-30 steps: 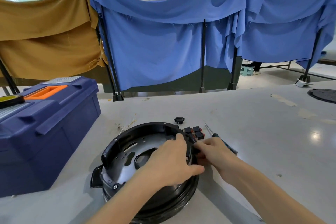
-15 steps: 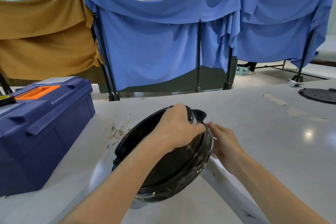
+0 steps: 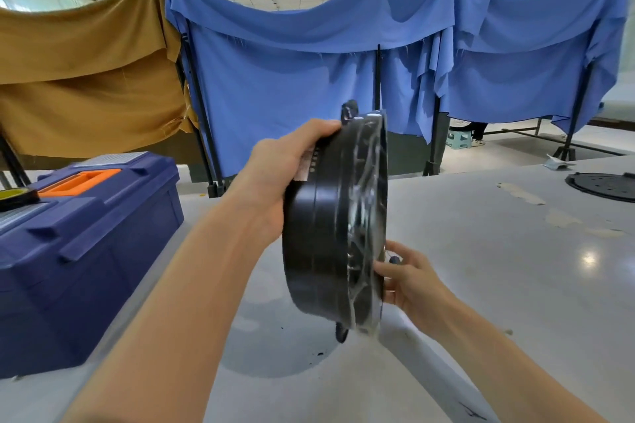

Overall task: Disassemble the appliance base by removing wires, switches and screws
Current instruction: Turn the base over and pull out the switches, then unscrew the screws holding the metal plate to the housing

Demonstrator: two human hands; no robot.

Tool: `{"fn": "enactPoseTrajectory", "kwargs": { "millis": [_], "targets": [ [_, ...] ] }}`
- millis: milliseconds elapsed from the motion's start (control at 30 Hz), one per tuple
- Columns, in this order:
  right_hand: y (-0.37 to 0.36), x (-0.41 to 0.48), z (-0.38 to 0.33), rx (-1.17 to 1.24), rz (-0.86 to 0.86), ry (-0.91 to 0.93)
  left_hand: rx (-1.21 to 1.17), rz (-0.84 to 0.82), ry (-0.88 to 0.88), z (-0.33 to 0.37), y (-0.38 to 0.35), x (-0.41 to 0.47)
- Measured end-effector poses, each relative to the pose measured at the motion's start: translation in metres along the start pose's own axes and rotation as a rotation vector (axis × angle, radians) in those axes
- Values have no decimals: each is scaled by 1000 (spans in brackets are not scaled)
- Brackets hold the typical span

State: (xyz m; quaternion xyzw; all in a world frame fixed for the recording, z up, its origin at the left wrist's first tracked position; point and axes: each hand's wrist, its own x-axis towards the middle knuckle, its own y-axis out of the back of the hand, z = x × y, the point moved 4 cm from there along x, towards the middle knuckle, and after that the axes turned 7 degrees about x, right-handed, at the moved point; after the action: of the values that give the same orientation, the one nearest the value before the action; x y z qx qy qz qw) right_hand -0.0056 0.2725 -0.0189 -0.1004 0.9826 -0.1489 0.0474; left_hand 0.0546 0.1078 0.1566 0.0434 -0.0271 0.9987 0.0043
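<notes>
1. The black round base (image 3: 319, 237) is held up on its edge in the middle of the scene, above the bench (image 3: 498, 285), with its shadow on the surface below.
2. Its side wall faces the camera. Its right-hand face is wrapped in crinkled clear film.
3. The left hand (image 3: 275, 178) grips the base at its upper left. The fingers (image 3: 316, 130) curl over the top rim, and the palm lies against the side wall.
4. The right hand (image 3: 409, 278) holds the base at its lower right edge. The thumb lies on the filmed rim and the other fingers reach round behind it, so they pinch the rim.
5. A small dark blue thing shows just behind the right hand; what it is cannot be told.
6. A dark blue toolbox (image 3: 86, 251) with an orange handle (image 3: 80, 182) sits on the left of the bench, apart from the base.
7. A flat black disc (image 3: 604, 185) lies at the far right of the bench, well apart from the hands.
8. Behind the bench, a blue cloth (image 3: 292, 79) and a brown cloth (image 3: 86, 79) hang over black frames.
</notes>
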Motion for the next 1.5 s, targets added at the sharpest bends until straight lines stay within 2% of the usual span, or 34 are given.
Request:
{"fn": "enactPoseTrajectory", "kwargs": {
  "millis": [100, 133, 233, 400, 533, 633, 700, 767, 833, 1200, 1500],
  "targets": [
    [12, -3, -21, -35, 112, 91, 266, 371, -63, 4, 28, 10],
    [16, -4, -28, -44, 136, 113, 327, 443, -71, 6, 36, 12],
    [29, -8, -45, -54, 174, 157, 312, 466, -51, 7, 53, 19],
    [41, -15, -67, -222, 161, 189, 455, 569, -235, 21, 65, 23],
    [43, -21, -79, -393, 111, 190, 525, 485, -293, 21, 65, 29],
    [38, -21, -77, -533, 77, 185, 618, 331, -135, 5, 61, 38],
    [32, -21, -74, -591, 38, 175, 849, 243, -77, -16, 57, 44],
    [28, -20, -72, -635, 15, 162, 1147, 134, -77, -39, 53, 48],
    [29, -19, -71, -667, 7, 148, 1345, 75, -100, -56, 51, 49],
    [12, -8, -57, -815, -80, 90, 1666, 60, -18, -103, 67, 51],
    [-1, 15, -48, -874, -87, 67, 1805, -58, 157, -118, 78, 41]
  ]
}}
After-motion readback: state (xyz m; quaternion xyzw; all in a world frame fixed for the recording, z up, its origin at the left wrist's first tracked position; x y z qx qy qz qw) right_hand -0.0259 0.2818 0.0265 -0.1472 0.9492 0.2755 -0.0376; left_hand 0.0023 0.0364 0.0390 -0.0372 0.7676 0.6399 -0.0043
